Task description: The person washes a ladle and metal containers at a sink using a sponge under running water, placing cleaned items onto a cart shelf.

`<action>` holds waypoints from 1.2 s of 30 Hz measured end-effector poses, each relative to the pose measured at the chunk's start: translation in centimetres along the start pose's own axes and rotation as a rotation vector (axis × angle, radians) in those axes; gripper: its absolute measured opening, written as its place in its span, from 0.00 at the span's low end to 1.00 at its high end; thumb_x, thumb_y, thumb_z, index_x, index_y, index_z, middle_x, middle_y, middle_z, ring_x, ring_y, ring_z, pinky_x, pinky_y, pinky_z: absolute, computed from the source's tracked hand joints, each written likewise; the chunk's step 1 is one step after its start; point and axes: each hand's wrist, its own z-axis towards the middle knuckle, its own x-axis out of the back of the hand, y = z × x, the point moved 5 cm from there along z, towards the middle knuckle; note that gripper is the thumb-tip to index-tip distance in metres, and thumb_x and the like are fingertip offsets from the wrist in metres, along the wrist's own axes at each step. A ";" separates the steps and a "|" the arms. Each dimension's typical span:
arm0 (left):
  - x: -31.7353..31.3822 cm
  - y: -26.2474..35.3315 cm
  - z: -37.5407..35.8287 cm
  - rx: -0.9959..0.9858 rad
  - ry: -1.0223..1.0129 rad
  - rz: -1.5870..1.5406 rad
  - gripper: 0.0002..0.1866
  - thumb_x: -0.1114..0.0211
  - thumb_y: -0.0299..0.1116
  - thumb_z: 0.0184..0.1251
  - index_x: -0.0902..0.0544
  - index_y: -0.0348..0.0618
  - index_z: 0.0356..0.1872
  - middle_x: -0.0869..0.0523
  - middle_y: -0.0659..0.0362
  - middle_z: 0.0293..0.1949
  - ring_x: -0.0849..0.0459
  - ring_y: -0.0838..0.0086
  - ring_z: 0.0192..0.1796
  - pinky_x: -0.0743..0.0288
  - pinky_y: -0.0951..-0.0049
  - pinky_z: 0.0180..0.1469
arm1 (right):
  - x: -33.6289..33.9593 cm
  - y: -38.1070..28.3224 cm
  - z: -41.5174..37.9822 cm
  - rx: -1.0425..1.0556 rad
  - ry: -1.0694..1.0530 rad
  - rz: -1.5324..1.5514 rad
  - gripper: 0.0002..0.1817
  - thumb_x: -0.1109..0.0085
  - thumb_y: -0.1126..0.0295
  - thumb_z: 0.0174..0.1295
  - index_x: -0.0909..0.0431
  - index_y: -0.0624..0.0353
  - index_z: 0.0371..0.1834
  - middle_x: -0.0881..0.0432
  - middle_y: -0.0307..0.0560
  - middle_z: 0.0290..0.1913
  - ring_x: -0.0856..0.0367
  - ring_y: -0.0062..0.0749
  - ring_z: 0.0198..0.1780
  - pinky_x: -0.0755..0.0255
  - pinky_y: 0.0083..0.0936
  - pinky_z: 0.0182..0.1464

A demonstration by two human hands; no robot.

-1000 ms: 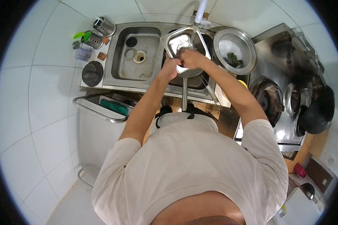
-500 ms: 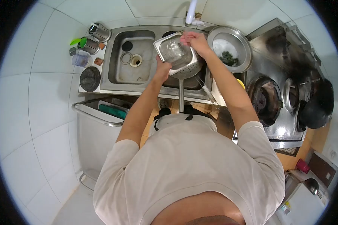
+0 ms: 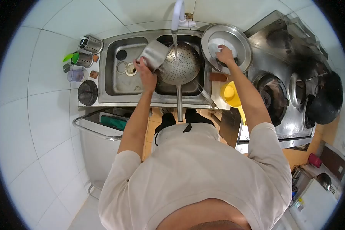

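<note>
My left hand (image 3: 146, 76) is closed on the edge of a rectangular steel food pan (image 3: 155, 54), tilted on its side over the left part of a large perforated strainer (image 3: 182, 67). The strainer rests over the right sink basin, its long handle pointing toward me. Water runs from the white faucet (image 3: 178, 15) into it. My right hand (image 3: 226, 56) reaches into a wide steel bowl (image 3: 246, 40), fingers apart, over a dark green leafy clump (image 3: 235, 61). The hand covers much of that clump.
A yellow dipper (image 3: 230, 94) and a reddish-brown block (image 3: 218, 77) sit right of the sink. The left sink basin (image 3: 115, 82) has an open drain. Steel utensil holders (image 3: 91, 44) and a dark stone-like lump (image 3: 87, 92) stand left. A stove burner (image 3: 265, 96) lies right.
The pan has moved left and tipped over, and the water it held is no longer in it. My right hand has gone from the pan under the faucet to the steel bowl.
</note>
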 end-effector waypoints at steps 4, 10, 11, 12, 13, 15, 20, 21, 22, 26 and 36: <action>-0.3 -1.3 1.1 -0.143 0.072 0.035 0.47 0.40 0.10 0.43 0.51 0.31 0.71 0.51 0.35 0.70 0.43 0.37 0.70 0.40 0.53 0.69 | -4.1 7.1 3.7 -0.082 -0.414 -0.431 0.44 0.33 0.52 0.50 0.38 0.58 0.70 0.31 0.68 0.66 0.30 0.56 0.67 0.37 0.40 0.68; -0.2 -1.5 -0.3 0.229 0.195 -0.357 0.43 0.46 0.12 0.54 0.56 0.34 0.72 0.42 0.43 0.67 0.38 0.58 0.69 0.43 0.65 0.70 | -4.5 4.6 2.3 -0.173 -0.312 -0.602 0.43 0.30 0.58 0.50 0.40 0.57 0.70 0.26 0.67 0.59 0.27 0.52 0.64 0.33 0.48 0.64; -0.4 -1.6 -1.1 0.303 0.168 -0.461 0.44 0.46 0.12 0.54 0.56 0.35 0.72 0.41 0.44 0.67 0.37 0.59 0.68 0.43 0.66 0.70 | -6.1 5.5 3.8 -0.027 -0.341 -0.608 0.40 0.30 0.59 0.51 0.36 0.58 0.67 0.24 0.65 0.58 0.25 0.50 0.62 0.31 0.47 0.62; 0.0 -0.5 -1.8 0.378 0.143 -0.567 0.44 0.47 0.12 0.54 0.57 0.36 0.73 0.41 0.45 0.67 0.37 0.60 0.68 0.44 0.67 0.70 | -8.1 6.8 5.9 0.119 -0.368 -0.614 0.37 0.31 0.60 0.51 0.33 0.59 0.65 0.23 0.63 0.56 0.24 0.49 0.61 0.29 0.46 0.60; 0.3 0.2 -2.8 0.454 0.121 -0.675 0.44 0.48 0.12 0.54 0.57 0.37 0.73 0.40 0.46 0.67 0.37 0.61 0.68 0.44 0.67 0.70 | -9.7 7.6 7.1 0.266 -0.393 -0.618 0.34 0.31 0.61 0.51 0.30 0.60 0.62 0.21 0.61 0.55 0.22 0.47 0.60 0.27 0.45 0.58; 0.2 -0.9 -5.1 0.610 0.097 -0.686 0.43 0.49 0.13 0.55 0.56 0.39 0.73 0.39 0.47 0.66 0.35 0.63 0.66 0.42 0.69 0.68 | -9.9 8.5 7.9 0.082 -0.325 -0.144 0.29 0.31 0.63 0.52 0.26 0.60 0.57 0.19 0.55 0.51 0.20 0.42 0.55 0.25 0.41 0.55; 0.6 -2.0 -8.4 0.768 0.148 -0.708 0.45 0.49 0.11 0.52 0.56 0.42 0.73 0.37 0.49 0.64 0.34 0.64 0.64 0.40 0.68 0.67 | -3.4 3.3 4.2 -0.428 -0.421 1.163 0.26 0.31 0.57 0.56 0.24 0.55 0.55 0.17 0.44 0.45 0.18 0.34 0.45 0.22 0.33 0.34; 1.1 -1.1 -7.9 0.676 0.154 -0.695 0.45 0.49 0.11 0.51 0.56 0.42 0.73 0.38 0.49 0.63 0.34 0.63 0.64 0.40 0.68 0.67 | -1.8 2.2 3.2 -0.443 -0.449 1.314 0.26 0.32 0.55 0.57 0.24 0.55 0.55 0.17 0.44 0.45 0.18 0.33 0.44 0.23 0.31 0.32; 1.6 -0.1 -7.2 0.583 0.160 -0.678 0.46 0.48 0.11 0.51 0.55 0.42 0.73 0.38 0.48 0.63 0.34 0.62 0.64 0.40 0.67 0.67 | 0.1 0.9 1.6 -0.458 -0.480 1.467 0.26 0.33 0.54 0.58 0.24 0.54 0.56 0.17 0.43 0.45 0.17 0.33 0.43 0.23 0.30 0.30; 2.7 0.6 -5.9 0.645 0.167 -0.710 0.46 0.45 0.12 0.50 0.54 0.39 0.73 0.40 0.46 0.63 0.34 0.58 0.65 0.41 0.64 0.67 | 3.9 -7.0 -5.6 -0.384 -0.566 1.655 0.31 0.46 0.41 0.63 0.26 0.54 0.58 0.19 0.45 0.51 0.20 0.40 0.50 0.22 0.48 0.47; 4.3 -1.2 -3.7 0.366 0.099 -0.854 0.52 0.44 0.15 0.43 0.61 0.33 0.73 0.39 0.40 0.66 0.33 0.56 0.66 0.39 0.64 0.68 | -10.4 -26.6 -16.9 -0.213 -0.431 1.561 0.20 0.49 0.62 0.72 0.32 0.62 0.60 0.21 0.51 0.55 0.22 0.49 0.57 0.27 0.47 0.56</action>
